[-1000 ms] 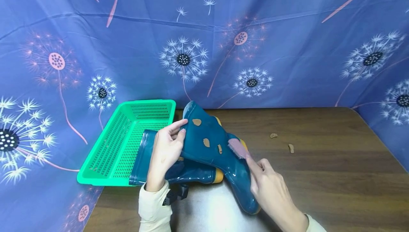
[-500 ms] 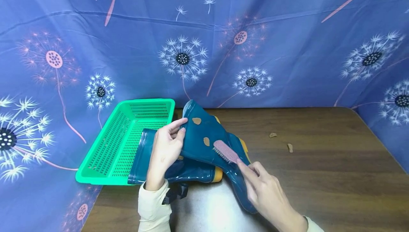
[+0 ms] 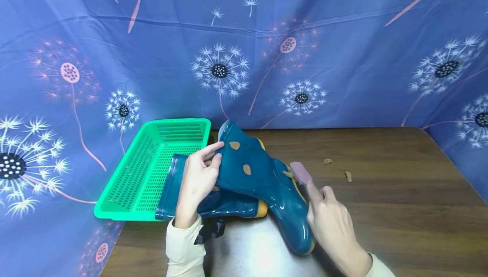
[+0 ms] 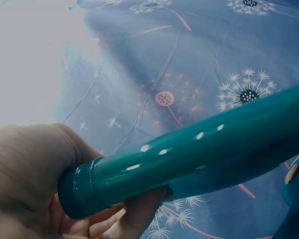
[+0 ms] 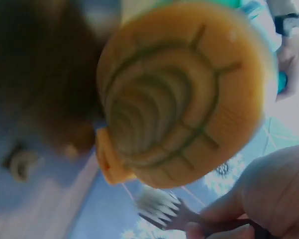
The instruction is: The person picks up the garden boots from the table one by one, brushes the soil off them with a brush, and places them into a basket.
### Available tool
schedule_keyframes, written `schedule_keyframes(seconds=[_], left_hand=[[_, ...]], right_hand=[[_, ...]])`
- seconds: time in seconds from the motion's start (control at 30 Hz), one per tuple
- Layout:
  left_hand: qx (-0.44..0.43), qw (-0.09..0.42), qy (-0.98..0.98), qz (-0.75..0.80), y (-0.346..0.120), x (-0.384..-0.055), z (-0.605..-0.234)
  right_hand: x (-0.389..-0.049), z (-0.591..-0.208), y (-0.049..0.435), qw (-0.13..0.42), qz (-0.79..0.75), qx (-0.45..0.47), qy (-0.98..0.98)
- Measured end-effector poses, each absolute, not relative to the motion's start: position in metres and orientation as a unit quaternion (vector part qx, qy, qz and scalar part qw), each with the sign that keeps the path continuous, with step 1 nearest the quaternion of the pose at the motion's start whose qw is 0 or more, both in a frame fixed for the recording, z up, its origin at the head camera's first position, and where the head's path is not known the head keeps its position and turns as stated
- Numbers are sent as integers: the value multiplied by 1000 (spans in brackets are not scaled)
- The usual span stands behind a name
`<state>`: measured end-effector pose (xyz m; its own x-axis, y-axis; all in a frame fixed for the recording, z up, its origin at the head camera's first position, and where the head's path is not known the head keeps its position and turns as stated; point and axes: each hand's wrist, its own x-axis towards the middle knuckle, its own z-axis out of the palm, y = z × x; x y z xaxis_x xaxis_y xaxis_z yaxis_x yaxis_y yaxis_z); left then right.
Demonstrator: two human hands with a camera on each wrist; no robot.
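Observation:
A blue rubber boot (image 3: 251,184) with a yellow sole (image 5: 239,99) lies slantwise across a second blue boot (image 3: 232,209). My left hand (image 3: 196,179) grips the upper boot by its shaft rim, thumb and fingers around the edge in the left wrist view. My right hand (image 3: 333,224) holds a pink brush (image 3: 300,172) by the handle, its head just beyond the boot's heel edge. Two tan patches (image 3: 234,145) are on the shaft. A tan strip (image 3: 287,174) sits at the heel edge near the brush. The right wrist view shows the brush's bristles (image 5: 159,204) below the ridged sole.
A green plastic basket (image 3: 114,215) stands at the left, with the lower boot's shaft overlapping its rim. Two small tan scraps (image 3: 348,176) lie on the wooden table (image 3: 400,209) to the right. A blue dandelion-print cloth (image 3: 343,48) hangs behind.
The brush has gone left onto the shaft, then swept right past the heel edge. The tan piece low on the shaft has left its spot; a strip now shows at that edge.

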<state>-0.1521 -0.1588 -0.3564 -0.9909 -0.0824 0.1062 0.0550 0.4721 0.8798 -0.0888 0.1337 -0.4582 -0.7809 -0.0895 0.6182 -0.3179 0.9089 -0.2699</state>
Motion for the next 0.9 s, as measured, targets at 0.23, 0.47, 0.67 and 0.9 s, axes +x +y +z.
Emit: schedule_keyframes(seconds=[0.23, 0.47, 0.67, 0.9], left_hand=[[5, 68, -850, -522, -158, -152, -357], [0, 72, -846, -528, -157, -152, -357], [1, 73, -847, -527, -158, -153, -356], [2, 72, -849, -524, -157, -152, -356]], right_hand=[[-90, -459, 133, 362, 211, 199, -886], [-90, -463, 136, 325, 196, 180, -907], [-97, -461, 155, 338, 167, 73, -923], [-96, -449, 145, 358, 247, 189, -881]])
